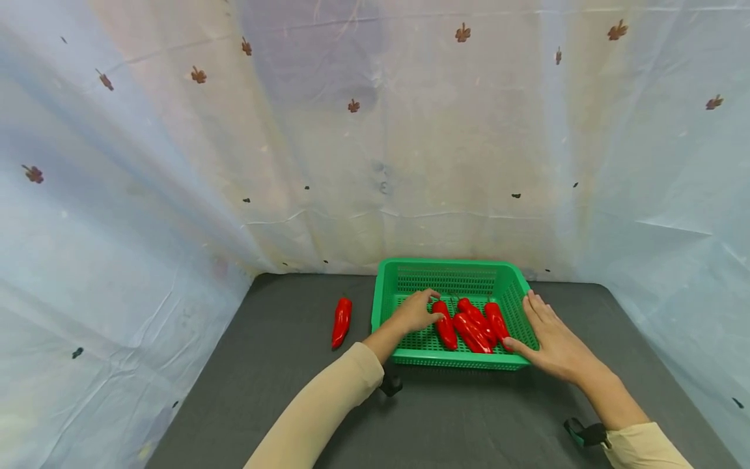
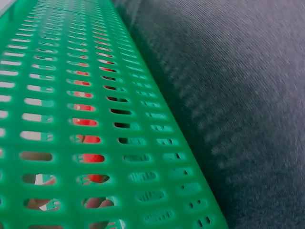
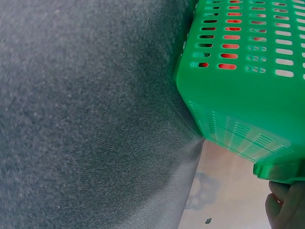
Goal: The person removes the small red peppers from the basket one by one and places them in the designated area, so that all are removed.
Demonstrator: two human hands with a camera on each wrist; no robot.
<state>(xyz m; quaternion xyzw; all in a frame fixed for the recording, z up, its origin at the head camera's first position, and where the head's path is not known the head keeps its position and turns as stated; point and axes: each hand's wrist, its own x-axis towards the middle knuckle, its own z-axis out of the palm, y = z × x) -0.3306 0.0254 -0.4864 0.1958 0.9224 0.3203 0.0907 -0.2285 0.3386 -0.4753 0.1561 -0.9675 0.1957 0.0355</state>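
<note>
Inside a green slotted basket [image 1: 457, 356] lie several glossy red peppers, long and with thin stems. My left hand [image 1: 415, 312] reaches in over the left part, fingers and thumb bent about the upper end of the leftmost pepper [image 1: 446, 329]. At the basket's right side, my right hand [image 1: 556, 345] rests along the rim with its fingers straight and its thumb spread over the front corner. The right wrist view catches part of that hand [image 3: 288, 205] at the rim. In the left wrist view the basket wall [image 2: 62, 143] hides most of the left hand.
Another red pepper [image 1: 342, 323] lies on the dark grey table [image 1: 281, 391], left of the basket. Behind the table hangs a pale sheet [image 1: 410, 163] with brown leaf marks. Black straps [image 1: 586, 432] are worn at both wrists.
</note>
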